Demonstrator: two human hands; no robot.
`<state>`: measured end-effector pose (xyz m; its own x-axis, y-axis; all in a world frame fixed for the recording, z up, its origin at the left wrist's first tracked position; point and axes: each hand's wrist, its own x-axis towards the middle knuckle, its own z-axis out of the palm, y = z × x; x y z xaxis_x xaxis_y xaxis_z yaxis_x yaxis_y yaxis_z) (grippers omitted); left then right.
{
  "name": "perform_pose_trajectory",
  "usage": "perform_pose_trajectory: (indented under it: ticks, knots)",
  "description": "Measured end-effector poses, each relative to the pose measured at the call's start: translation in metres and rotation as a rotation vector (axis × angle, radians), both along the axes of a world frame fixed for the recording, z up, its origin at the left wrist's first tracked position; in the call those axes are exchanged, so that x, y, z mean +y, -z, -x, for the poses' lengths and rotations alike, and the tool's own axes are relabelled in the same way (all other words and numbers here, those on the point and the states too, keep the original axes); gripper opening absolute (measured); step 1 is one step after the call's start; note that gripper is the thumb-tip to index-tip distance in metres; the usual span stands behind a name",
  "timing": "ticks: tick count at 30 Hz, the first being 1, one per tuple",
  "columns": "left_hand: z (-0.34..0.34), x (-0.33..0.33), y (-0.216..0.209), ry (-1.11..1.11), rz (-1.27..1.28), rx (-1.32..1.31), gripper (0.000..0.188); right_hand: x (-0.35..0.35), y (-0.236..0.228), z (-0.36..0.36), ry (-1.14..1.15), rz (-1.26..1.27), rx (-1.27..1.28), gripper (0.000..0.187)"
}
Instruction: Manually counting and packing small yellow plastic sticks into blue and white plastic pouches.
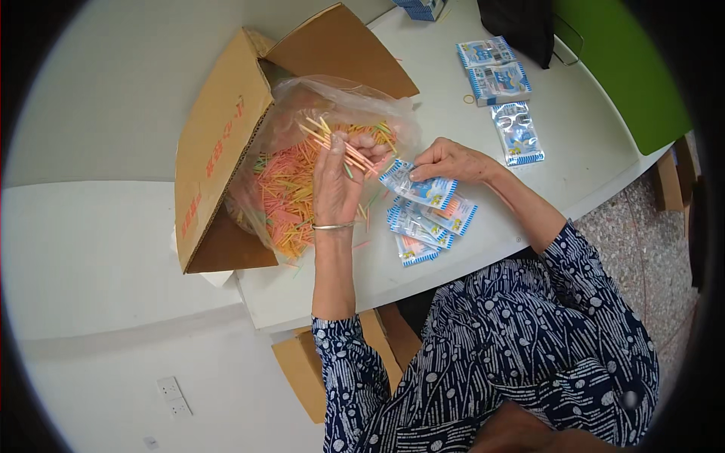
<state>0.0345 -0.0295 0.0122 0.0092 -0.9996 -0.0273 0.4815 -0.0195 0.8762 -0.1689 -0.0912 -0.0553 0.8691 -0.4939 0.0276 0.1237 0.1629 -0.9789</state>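
My left hand (337, 177), a metal bangle at its wrist, is closed round a small bunch of thin pastel sticks (359, 159), mostly pink and yellow. Between the thumb and fingers of my right hand (451, 161) is a blue-and-white plastic packet (420, 186). The packet's left end is right beside the lower ends of the bunch; I cannot tell whether sticks are inside it. Below it, several similar packets (423, 230) lie in an overlapping pile, some showing pink through the film. A clear bag (399, 121) full of loose sticks (291, 196) spills from an open cardboard box.
The cardboard box (226, 158) lies tipped on the white table (453, 275), a flap jutting right. At the far right are more packets (502, 81), a single packet (518, 134), a rubber band (468, 99) and a black bag (521, 26). A green surface (627, 68) borders the table.
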Motion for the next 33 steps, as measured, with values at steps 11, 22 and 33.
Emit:
perform_pose_trajectory:
  ticks: [11,22,33]
  knots:
    - [0.024,0.004,0.011,-0.013,-0.018,-0.188,0.025,-0.001,0.008,-0.003,-0.114,0.006,0.016,0.024]
    - [0.026,0.009,0.012,0.023,0.044,-0.169,0.025,0.003,0.003,-0.001,-0.135,-0.072,0.007,0.024]
    - [0.049,0.020,0.011,-0.224,0.111,-0.223,0.031,0.005,0.000,0.001,-0.003,-0.130,-0.007,0.021]
